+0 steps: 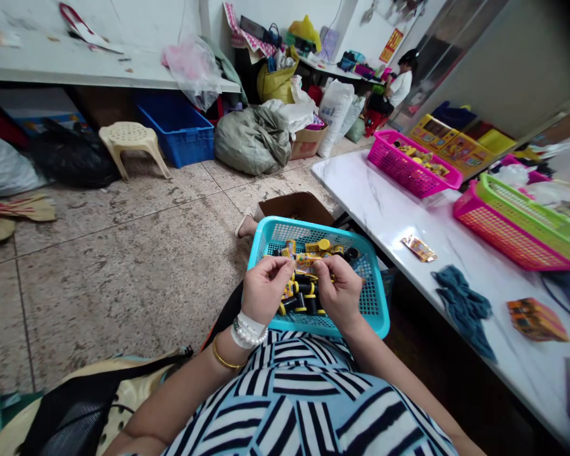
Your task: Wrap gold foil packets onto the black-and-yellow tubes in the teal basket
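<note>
A small yellow printed plastic packet [306, 262] is stretched between my two hands over a turquoise basket. My left hand [266, 289] pinches one end between thumb and forefinger. At the other end, the thumb and fingers of my right hand [341, 291] are closed on it. The turquoise basket [382, 320] rests on my lap. Inside it lie several small black cylinders with yellow ends [301, 303], some yellow printed pieces and a round yellow cap [323, 244]. My hands partly hide these contents.
On the marbled table [344, 174] to my right are a printed packet [418, 248], a dark blue cloth [463, 310], an orange box [536, 320] and a pink basket [413, 163]. A cardboard box [294, 206] stands beyond my basket. Another person [399, 88] sits far back.
</note>
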Demonstrator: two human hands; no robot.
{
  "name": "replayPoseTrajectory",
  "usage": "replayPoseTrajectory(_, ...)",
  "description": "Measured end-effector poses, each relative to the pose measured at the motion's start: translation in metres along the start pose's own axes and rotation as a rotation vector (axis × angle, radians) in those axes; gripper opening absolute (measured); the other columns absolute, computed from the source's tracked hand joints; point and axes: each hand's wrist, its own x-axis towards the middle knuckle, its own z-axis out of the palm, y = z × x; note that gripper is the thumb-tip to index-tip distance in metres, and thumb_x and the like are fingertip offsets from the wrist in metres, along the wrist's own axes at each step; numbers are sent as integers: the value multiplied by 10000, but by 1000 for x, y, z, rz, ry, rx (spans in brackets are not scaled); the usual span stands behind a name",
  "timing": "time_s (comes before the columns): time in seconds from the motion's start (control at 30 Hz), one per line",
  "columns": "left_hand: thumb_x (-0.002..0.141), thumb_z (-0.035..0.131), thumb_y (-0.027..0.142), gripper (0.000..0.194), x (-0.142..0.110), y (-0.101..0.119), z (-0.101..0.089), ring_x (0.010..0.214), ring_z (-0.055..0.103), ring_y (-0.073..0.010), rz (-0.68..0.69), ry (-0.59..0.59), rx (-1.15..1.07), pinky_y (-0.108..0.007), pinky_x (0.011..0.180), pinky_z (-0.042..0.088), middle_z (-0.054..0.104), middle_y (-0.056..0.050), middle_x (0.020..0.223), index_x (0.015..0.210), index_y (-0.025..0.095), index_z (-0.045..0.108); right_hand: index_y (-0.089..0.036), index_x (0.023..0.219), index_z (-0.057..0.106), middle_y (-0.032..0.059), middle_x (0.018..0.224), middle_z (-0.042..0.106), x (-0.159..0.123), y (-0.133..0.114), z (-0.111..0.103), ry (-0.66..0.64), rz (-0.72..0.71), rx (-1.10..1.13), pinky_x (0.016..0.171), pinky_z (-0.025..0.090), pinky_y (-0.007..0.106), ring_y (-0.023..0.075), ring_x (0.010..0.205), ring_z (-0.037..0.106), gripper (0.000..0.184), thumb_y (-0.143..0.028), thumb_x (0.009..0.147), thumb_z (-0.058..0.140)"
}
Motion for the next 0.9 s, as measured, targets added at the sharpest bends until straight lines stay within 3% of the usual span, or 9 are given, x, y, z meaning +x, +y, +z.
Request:
replayPoseTrajectory(0.23,769,741,354,179,5,8,-6,586,541,-89,-52,49,-57,-196,562,441,662,8,697,807,179,742,-201,781,620,10,703,585,6,-2,2,-29,-45,-17,644,429,292,151,674,545,180,-219,951,565)
replayPoseTrajectory(0.43,784,726,356,190,4,8,-5,580,539,-98,-34,35,9,-195,517,414,654,-2,678,822,170,750,-201,791,624,16,708,600,8,-4,3,-39,-50,-31,649,434,297,155,676,550,175,-221,954,564)
replayPoseTrajectory(0.67,772,738,352,188,6,6,-5,627,580,-106,-40,68,-32,-197,548,439,677,-8,725,812,168,724,-208,789,613,13,696,609,9,-7,3,-39,-100,-34,646,439,298,157,674,551,163,-198,947,572)
replayPoseTrajectory(0.9,765,753,346,196,9,3,-11,778,630,-147,10,-6,-7,-253,712,511,713,-40,840,849,170,769,-204,825,628,28,746,613,12,-6,10,-105,-125,13,638,473,284,150,682,570,116,-201,935,590)
